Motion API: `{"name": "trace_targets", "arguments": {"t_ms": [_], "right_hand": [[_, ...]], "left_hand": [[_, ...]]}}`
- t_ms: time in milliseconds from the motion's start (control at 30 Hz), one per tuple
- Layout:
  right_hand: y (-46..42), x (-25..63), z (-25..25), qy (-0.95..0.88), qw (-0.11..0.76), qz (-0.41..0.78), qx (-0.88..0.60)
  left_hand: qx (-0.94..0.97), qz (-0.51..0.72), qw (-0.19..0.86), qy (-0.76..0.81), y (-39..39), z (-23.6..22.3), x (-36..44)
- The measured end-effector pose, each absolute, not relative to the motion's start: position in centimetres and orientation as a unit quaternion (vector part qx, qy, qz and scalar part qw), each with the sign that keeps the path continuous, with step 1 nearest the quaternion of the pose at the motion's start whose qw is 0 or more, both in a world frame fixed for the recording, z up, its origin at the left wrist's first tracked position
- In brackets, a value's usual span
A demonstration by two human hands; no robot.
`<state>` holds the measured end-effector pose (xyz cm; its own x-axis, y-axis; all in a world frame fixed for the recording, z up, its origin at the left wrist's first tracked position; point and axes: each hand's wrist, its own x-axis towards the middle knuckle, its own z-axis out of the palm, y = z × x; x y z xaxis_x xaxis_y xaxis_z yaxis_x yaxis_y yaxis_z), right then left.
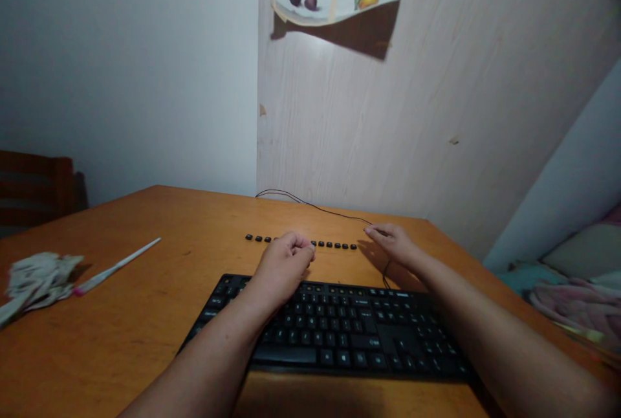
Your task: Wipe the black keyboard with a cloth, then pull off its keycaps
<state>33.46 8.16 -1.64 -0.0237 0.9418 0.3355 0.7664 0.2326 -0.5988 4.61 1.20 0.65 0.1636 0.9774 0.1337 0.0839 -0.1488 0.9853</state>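
A black keyboard [310, 356] lies on the wooden table in front of me. Along its far edge, the top row shows small pale spots where keycaps look to be off. Beyond it, several loose black keycaps [337, 245] stand in a line, partly hidden by my left hand [284, 266]. That hand reaches over the keyboard to the middle of the line, fingers curled and pinched; what they hold, if anything, is hidden. My right hand [394, 244] hovers past the line's right end, thumb and fingertips together, and anything between them is too small to make out.
A thin black cable [320, 209] runs along the back of the wooden table [121, 340]. On the left are a crumpled pale cloth [41, 282] and a slim white stick with a pink end [121, 264]. A wooden chair [36, 188] stands beyond. Bedding [577, 301] is at right.
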Motion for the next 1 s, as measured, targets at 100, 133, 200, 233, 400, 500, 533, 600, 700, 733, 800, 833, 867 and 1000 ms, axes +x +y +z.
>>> {"name": "trace_targets", "arguments": {"t_ms": [100,133,200,233,400,500,533,600,700,733,800,833,867,1000], "right_hand": [[5.9,33.1,-0.2,-0.660,0.403,0.132,-0.620],[5.0,33.0,0.1,-0.650,0.414,0.140,-0.622],[3.1,32.6,0.7,-0.612,0.464,0.228,-0.599],[2.2,32.5,0.9,-0.586,0.490,0.289,-0.577],[-1.1,32.1,1.7,-0.489,0.548,0.416,-0.536],[-2.1,32.3,1.9,-0.476,0.556,0.431,-0.527],[-2.3,32.5,1.9,-0.480,0.553,0.432,-0.526],[-2.5,32.8,1.8,-0.497,0.542,0.426,-0.528],[-2.5,33.1,1.7,-0.527,0.526,0.408,-0.528],[-2.5,33.2,1.6,-0.533,0.525,0.403,-0.527],[-2.5,33.2,1.6,-0.537,0.528,0.396,-0.525],[-2.5,33.1,1.6,-0.537,0.530,0.395,-0.524],[-2.6,33.0,1.7,-0.537,0.531,0.394,-0.524],[-3.0,32.1,1.7,-0.539,0.525,0.399,-0.524]], "left_hand": [[0.618,0.461,0.456,0.445,1.3,0.4,4.6],[0.625,0.458,0.449,0.445,1.4,0.3,4.6],[0.638,0.451,0.437,0.445,1.6,0.1,4.7],[0.646,0.448,0.429,0.445,1.7,-0.1,4.7],[0.691,0.422,0.382,0.445,2.3,-1.0,4.7],[0.716,0.403,0.354,0.447,2.5,-1.3,4.7],[0.725,0.396,0.342,0.448,2.5,-1.4,4.6],[0.745,0.380,0.315,0.448,2.5,-1.5,4.6],[0.774,0.357,0.276,0.444,2.4,-1.8,4.5],[0.781,0.351,0.264,0.445,2.3,-1.9,4.5],[0.790,0.341,0.249,0.445,2.0,-2.0,4.6],[0.793,0.336,0.246,0.444,1.8,-2.0,4.7],[0.796,0.333,0.246,0.442,1.6,-2.0,4.8],[0.809,0.318,0.241,0.432,0.9,-1.9,5.3]]}}
